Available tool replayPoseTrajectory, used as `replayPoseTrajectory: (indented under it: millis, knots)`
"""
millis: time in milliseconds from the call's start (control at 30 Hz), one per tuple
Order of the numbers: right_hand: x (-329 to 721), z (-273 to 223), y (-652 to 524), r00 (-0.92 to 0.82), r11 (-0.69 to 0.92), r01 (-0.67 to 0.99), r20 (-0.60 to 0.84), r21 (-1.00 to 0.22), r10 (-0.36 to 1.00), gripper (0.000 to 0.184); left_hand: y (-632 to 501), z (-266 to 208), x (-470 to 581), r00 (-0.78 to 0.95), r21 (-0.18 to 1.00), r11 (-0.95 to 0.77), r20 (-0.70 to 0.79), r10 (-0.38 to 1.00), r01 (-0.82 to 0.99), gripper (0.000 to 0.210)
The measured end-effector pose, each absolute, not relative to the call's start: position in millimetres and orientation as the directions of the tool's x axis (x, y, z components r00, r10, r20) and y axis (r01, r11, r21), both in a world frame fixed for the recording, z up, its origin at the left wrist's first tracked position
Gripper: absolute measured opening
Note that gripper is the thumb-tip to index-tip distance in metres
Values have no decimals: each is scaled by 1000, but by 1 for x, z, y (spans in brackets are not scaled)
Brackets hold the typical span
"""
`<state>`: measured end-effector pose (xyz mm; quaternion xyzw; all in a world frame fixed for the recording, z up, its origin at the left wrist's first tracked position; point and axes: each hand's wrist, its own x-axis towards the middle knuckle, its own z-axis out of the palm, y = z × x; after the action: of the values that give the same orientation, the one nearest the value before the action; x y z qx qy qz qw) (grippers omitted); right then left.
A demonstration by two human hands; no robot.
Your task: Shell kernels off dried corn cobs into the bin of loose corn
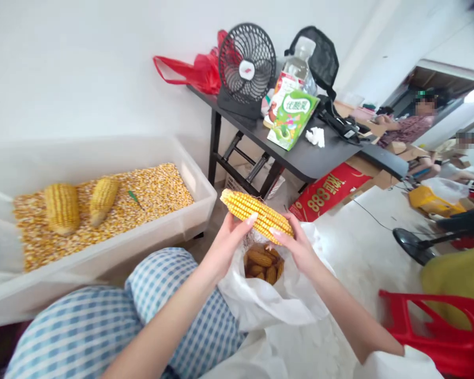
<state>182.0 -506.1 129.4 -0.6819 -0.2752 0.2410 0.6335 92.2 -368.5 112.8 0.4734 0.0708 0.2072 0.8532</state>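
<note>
A yellow ear of dried corn is held crosswise between my two hands, above an open white sack. My left hand grips its left part from below, thumb on the kernels. Around the right end closes my right hand, with its thumb also on top. Several brown-orange cobs lie inside the sack. To the left stands a white plastic bin with loose corn kernels in it. On those kernels rest a thick corn ear and a slimmer corn ear.
A dark table ahead bears a black fan, a bottle, a green carton and a red bag. A red plastic stool stands at right. Two people sit in the background at right.
</note>
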Motion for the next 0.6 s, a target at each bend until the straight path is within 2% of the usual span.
replayPoseTrajectory:
  millis: [100, 167, 233, 333, 367, 433, 500, 533, 600]
  knots:
    - [171, 128, -487, 718, -33, 210, 131, -977, 684, 42, -369, 120, 105, 846, 694, 614, -13, 533, -376, 36]
    - [169, 131, -479, 710, 8, 199, 150, -980, 688, 42, -359, 124, 103, 812, 703, 576, 6, 583, -418, 36]
    - [171, 140, -471, 698, 75, 68, 101, -995, 709, 33, -343, 127, 94, 771, 790, 422, 99, 629, -445, 36]
    - [174, 164, -459, 645, 169, -121, 52, -978, 762, 26, -314, 128, 78, 669, 891, 10, 334, 664, -455, 36]
    - [174, 175, -454, 624, 190, -145, 59, -971, 779, 27, -305, 127, 75, 614, 885, -115, 402, 680, -452, 42]
    - [172, 196, -443, 576, 221, -175, 82, -959, 814, 29, -292, 122, 73, 519, 864, -236, 463, 719, -444, 65]
    - [168, 215, -430, 522, 233, -192, 102, -953, 847, 29, -283, 117, 77, 501, 870, -203, 434, 749, -449, 79]
    - [165, 224, -423, 498, 234, -196, 109, -952, 860, 29, -279, 115, 80, 532, 881, -138, 391, 751, -453, 73]
    - [161, 237, -407, 460, 235, -211, 116, -949, 880, 29, -267, 114, 80, 656, 897, 70, 264, 707, -436, 40]
